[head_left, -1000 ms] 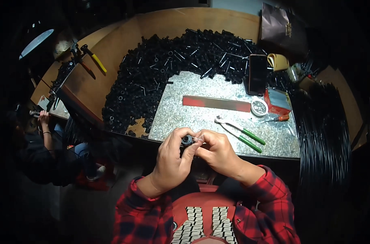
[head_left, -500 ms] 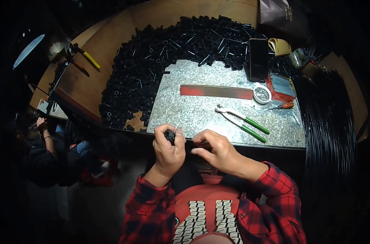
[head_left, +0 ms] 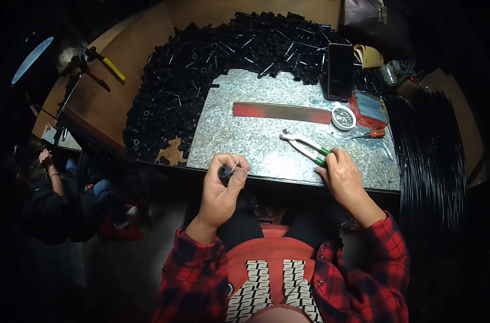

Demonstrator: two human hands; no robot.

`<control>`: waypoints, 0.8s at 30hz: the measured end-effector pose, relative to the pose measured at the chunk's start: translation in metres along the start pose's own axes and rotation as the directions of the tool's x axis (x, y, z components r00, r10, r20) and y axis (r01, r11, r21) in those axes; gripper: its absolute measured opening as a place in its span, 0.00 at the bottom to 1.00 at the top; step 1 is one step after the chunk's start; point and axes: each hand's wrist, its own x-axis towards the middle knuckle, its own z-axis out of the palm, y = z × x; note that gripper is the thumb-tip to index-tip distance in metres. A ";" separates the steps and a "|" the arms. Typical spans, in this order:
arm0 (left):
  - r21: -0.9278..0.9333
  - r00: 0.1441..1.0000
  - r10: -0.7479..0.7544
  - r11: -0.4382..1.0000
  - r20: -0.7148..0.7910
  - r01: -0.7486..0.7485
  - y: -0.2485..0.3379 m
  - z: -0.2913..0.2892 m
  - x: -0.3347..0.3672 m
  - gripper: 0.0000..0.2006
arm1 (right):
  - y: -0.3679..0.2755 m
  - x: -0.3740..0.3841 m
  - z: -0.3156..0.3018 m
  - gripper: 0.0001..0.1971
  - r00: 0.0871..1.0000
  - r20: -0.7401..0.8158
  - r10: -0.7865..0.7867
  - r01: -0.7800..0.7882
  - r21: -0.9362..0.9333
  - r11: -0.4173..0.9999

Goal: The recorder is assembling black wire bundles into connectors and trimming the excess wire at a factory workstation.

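Observation:
In my left hand [head_left: 220, 188], just off the table's front edge, is a small black tubular part [head_left: 224, 173] with a round hollow end. A thin light pin or wire [head_left: 234, 166] sticks up between the thumb and fingers beside it. My right hand [head_left: 343, 173] is closed around the green handles of the end-cutting pliers [head_left: 304, 148], which lie on the speckled board [head_left: 218, 134] with their metal jaws pointing to the far left. My palm and fingers hide the ends of the handles.
A large heap of black parts [head_left: 169, 81] rings the board. Farther off lie a flat red and brown strip [head_left: 282, 112], a white cup of tiny metal pieces [head_left: 343, 117], a red box [head_left: 369, 110], an orange-handled screwdriver [head_left: 375, 134] and a phone [head_left: 340, 70]. Black strands [head_left: 433, 161] hang at right; a person [head_left: 56, 183] sits at left.
My right hand has moved right and forward from beside the left hand onto the pliers' handles. My left hand still holds the black part, its fingers now curled farther over it.

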 end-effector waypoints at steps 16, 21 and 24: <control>-0.004 0.998 -0.063 0.998 -0.010 0.063 -0.022 0.002 -0.015 0.08 | -0.035 0.018 -0.047 0.13 0.924 0.370 0.095 -0.315 0.597 0.738; 0.225 0.992 -0.004 0.974 -0.122 0.032 -0.033 -0.005 -0.020 0.14 | -0.045 0.021 -0.050 0.15 0.976 0.012 -0.215 0.198 0.344 0.918; 0.202 0.995 0.053 0.979 -0.089 -0.034 -0.031 -0.005 -0.023 0.23 | -0.043 0.031 -0.047 0.17 0.923 -0.235 -0.306 0.306 -0.038 0.951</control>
